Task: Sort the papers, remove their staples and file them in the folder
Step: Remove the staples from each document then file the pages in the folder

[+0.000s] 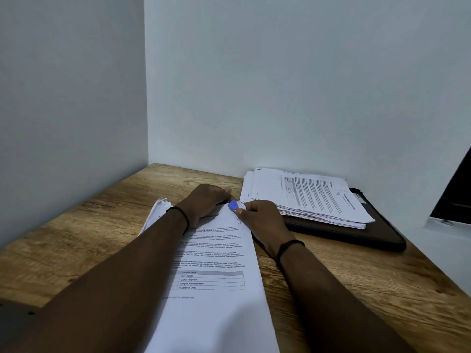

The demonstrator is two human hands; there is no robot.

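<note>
A printed paper set (216,263) lies lengthwise on the wooden desk (89,238) in front of me. My left hand (204,203) rests on its far end with the fingers curled down at the top corner. My right hand (262,220) pinches a small blue staple remover (233,205) against that same corner, right beside the left fingertips. The staple itself is hidden. A thick stack of papers (311,197) sits at the back right on a dark folder (369,233).
Crumpled paper edges (159,207) stick out behind my left wrist. White walls close the desk at the back and left. A dark object (456,194) leans at the right edge. The desk's right edge runs diagonally past the folder.
</note>
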